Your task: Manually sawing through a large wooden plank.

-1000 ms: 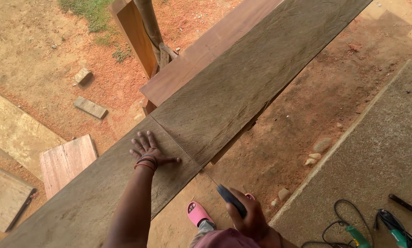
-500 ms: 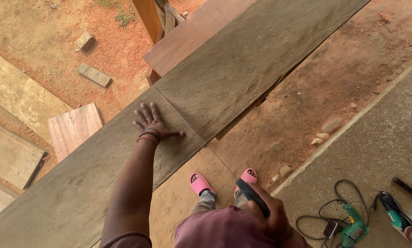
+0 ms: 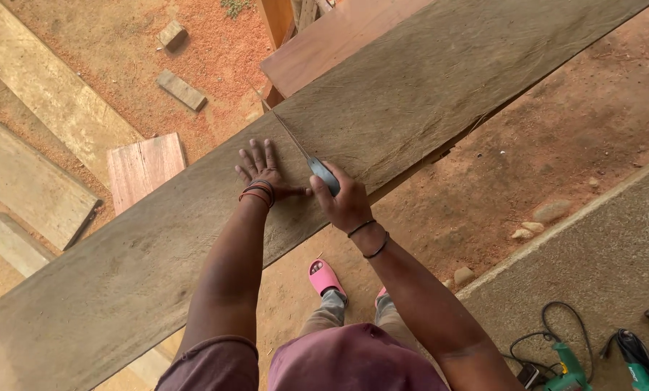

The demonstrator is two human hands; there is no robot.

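Planks (image 3: 42, 137) lie on red dirt at far left. Left hand (image 3: 264, 172) presses flat, fingers spread wide, on the long grey board (image 3: 426, 94). Beside it, right hand (image 3: 346, 203) grips a handsaw (image 3: 306, 156), its blade laid across the board. Green power tool (image 3: 567, 366) sits on concrete at right.

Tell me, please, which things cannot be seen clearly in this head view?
- Saw handle: mostly covered by the right hand.
- Saw teeth: too small to make out along the blade.
- Plank: both ends cut off by the picture edges.
- Green power tool: cut off by the bottom edge.
- Right foot: hidden behind the knee.
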